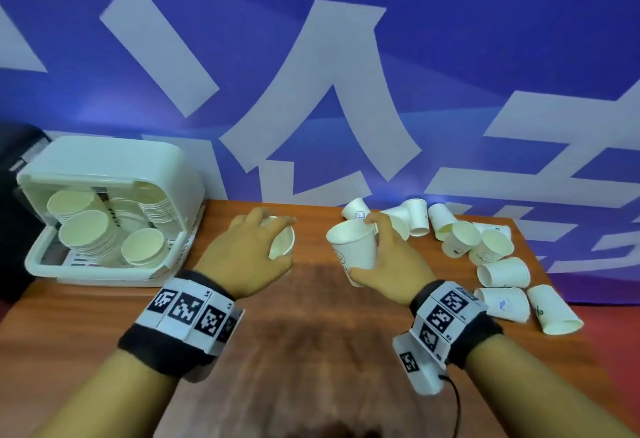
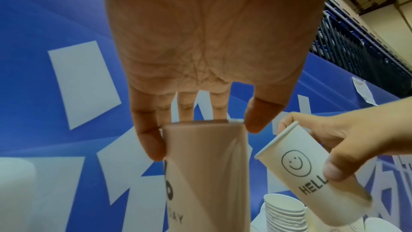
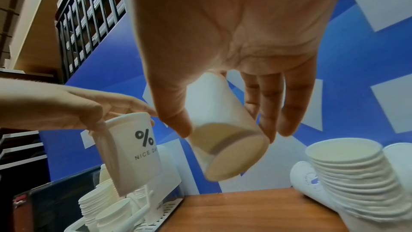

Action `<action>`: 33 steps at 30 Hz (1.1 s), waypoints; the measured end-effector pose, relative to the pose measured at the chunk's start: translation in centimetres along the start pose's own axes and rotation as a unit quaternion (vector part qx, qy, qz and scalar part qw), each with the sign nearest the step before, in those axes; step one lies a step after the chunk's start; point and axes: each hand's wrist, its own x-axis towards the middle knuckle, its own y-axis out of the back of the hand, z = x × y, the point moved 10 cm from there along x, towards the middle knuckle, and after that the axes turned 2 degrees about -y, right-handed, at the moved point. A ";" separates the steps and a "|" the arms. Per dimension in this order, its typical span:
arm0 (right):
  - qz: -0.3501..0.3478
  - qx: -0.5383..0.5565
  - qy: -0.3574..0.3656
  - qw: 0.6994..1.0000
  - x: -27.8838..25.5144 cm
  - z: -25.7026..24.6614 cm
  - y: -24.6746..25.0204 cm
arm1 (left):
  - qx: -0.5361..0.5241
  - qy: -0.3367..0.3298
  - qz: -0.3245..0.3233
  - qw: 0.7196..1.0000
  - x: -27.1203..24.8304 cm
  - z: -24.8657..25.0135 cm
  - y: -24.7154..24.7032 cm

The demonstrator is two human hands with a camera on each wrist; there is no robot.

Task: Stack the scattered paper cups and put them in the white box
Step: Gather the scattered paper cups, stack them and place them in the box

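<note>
- Left hand (image 1: pixel 247 257): over the worktop (image 1: pixel 311 351), fingers curled round a "NICE DAY" cup (image 3: pixel 133 149), gripped near its rim.
- Right hand (image 1: pixel 388 261): grips a smiley "HELLO" cup (image 2: pixel 312 179), tilted, just beside the left hand's cup, apart from it.
- White box (image 1: pixel 114 164): far left, holding cup stacks (image 1: pixel 86 237).
- Scattered cups (image 1: pixel 491 257): right of the right hand, mostly tipped over.

Right hand (image 3: pixel 225 70) grips a cup (image 3: pixel 225 135), slightly blurred.

Left cup (image 3: pixel 133 149): "%", "NICE D…". Right cup (image 2: pixel 312 177): smiley, "HELL…".
</note>
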 end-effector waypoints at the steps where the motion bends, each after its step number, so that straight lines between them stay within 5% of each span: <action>1: 0.001 0.009 0.003 1.000 0.1 -0.8 -0.3 | -0.004 0.004 -0.004 1.000 -0.2 -0.7 0.0; 16: -0.076 -0.033 0.072 0.994 3.2 -7.8 -6.5 | 0.007 0.067 0.037 0.997 -3.2 -8.7 1.9; 21: -0.101 -0.066 0.109 0.987 3.9 -11.6 -9.4 | -0.004 0.038 0.081 0.996 -4.8 -13.7 4.1; 33: -0.007 -0.114 0.095 0.989 6.2 -24.0 -14.8 | 0.083 -0.081 0.139 0.983 -6.8 -26.1 10.5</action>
